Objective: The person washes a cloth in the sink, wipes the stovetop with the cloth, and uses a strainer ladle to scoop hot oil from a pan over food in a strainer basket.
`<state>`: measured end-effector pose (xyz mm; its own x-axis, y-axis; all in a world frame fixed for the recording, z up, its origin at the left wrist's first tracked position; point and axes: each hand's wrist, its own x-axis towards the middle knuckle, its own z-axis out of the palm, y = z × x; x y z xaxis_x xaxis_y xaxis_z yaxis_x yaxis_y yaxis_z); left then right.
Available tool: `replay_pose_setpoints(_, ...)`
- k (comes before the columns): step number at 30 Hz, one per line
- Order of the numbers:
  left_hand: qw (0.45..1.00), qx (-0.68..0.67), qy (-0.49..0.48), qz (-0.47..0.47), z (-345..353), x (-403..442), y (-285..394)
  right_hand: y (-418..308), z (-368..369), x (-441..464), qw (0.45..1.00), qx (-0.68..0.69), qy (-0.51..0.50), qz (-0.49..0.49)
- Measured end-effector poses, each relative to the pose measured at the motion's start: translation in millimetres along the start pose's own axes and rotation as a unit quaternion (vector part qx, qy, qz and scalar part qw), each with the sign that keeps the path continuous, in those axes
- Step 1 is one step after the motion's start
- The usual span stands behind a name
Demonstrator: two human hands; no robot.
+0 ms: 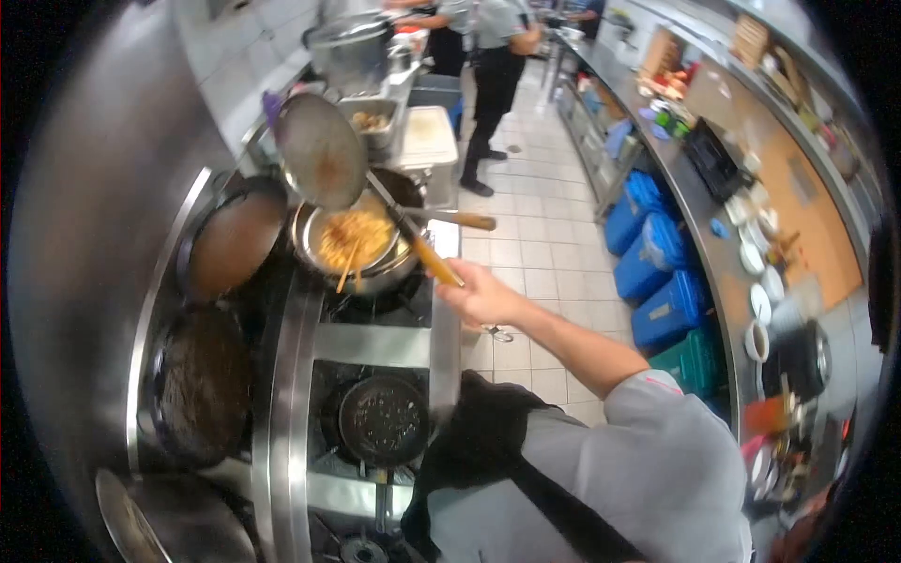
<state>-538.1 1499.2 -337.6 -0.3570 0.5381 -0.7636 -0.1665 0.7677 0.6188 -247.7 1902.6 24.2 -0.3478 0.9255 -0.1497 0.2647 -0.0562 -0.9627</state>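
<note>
My right hand (481, 295) is wrapped round the yellow handle (436, 261) of a long metal skimmer. Its wide round head (322, 150) is raised and tilted above the far burners, with brownish residue on its surface. Beneath and in front of it, yellow-orange food (352, 239) lies in a round strainer over a pot (380, 279). Two thin wooden sticks (348, 266) stand in that food. Another wooden handle (469, 220) juts right from beside the pot, pointing toward the aisle. My left hand is out of view.
A dark frying pan (383, 420) sits on the nearer burner. Large dark pans (202, 385) line the left side. Blue bins (648, 253) stand under the right counter (741, 319), which holds several bowls. A person (497, 84) stands on the tiled floor ahead.
</note>
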Motion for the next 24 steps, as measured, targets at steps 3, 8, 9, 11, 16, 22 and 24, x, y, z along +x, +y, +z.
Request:
replay_pose_setpoints(3,0.999,0.027,-0.017,0.008,4,16,27,66,1,22,0.968,-0.183,0.094,-0.141)
replay_pose_setpoints(8,0.998,0.049,-0.038,0.01,9,28,47,84,2,10,0.971,-0.193,0.088,-0.113)
replay_pose_setpoints(9,0.998,0.052,-0.04,0.009,10,29,49,88,1,9,0.965,-0.195,0.096,-0.147)
replay_pose_setpoints(11,0.998,0.055,-0.042,0.003,11,30,51,68,0,-2,0.969,-0.182,0.094,-0.135)
replay_pose_setpoints(16,0.997,0.061,-0.048,-0.005,12,32,53,70,9,6,0.97,-0.188,0.108,-0.112)
replay_pose_setpoints(22,0.997,0.061,-0.052,-0.009,10,35,55,103,20,22,0.956,-0.203,0.134,-0.164)
replay_pose_setpoints(24,0.997,0.06,-0.054,-0.011,7,35,55,86,21,11,0.968,-0.174,0.129,-0.127)
